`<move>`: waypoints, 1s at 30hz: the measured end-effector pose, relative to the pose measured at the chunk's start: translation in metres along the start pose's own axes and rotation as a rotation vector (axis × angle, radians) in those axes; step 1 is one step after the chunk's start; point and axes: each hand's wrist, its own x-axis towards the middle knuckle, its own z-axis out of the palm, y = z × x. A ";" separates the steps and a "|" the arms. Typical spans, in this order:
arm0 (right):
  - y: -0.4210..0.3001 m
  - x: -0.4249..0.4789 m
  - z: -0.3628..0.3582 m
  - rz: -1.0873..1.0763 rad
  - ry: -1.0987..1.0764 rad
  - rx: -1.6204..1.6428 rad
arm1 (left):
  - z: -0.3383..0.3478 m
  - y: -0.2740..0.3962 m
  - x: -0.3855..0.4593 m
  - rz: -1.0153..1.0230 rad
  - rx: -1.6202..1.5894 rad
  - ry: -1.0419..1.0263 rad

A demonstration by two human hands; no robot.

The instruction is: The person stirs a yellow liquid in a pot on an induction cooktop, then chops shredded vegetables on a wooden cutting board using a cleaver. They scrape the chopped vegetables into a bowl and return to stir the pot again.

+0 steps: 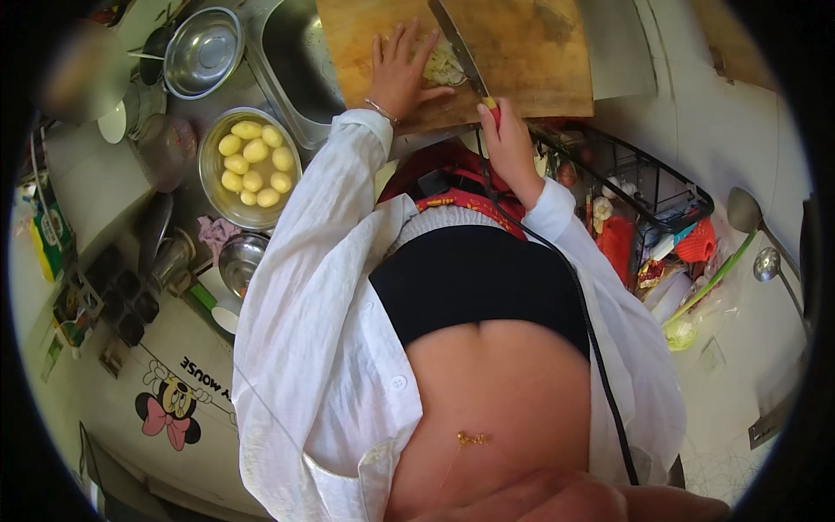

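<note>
A wooden cutting board (531, 65) lies before me, partly over the sink. On it sits a small heap of pale, thinly cut vegetable (445, 64), whose kind I cannot tell. My left hand (403, 73), with a bracelet at its wrist, is palm down at the heap's left side. Its fingers are spread, and the thumb reaches below the heap. The handle of a kitchen knife (460, 49), red and yellow, is gripped in my right hand (512, 140). The blade points away from me along the heap's right side; its tip is cut off by the picture's top edge.
Left of the sink (297, 59) stands a metal basin (207, 196) of peeled potatoes in water. An empty metal bowl (203, 52) is behind it. On the right, a black wire rack (652, 179) holds garlic and packets. A black cord (580, 293) runs down my front.
</note>
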 end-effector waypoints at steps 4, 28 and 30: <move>-0.009 0.005 -0.012 0.003 0.066 -0.024 | 0.006 -0.003 0.008 0.106 -0.010 0.010; 0.001 0.011 -0.034 -0.084 0.055 -0.196 | -0.053 0.018 -0.026 -0.074 -0.176 0.281; 0.008 0.020 -0.042 -0.062 0.015 -0.255 | -0.064 0.018 -0.047 -0.209 -0.257 0.295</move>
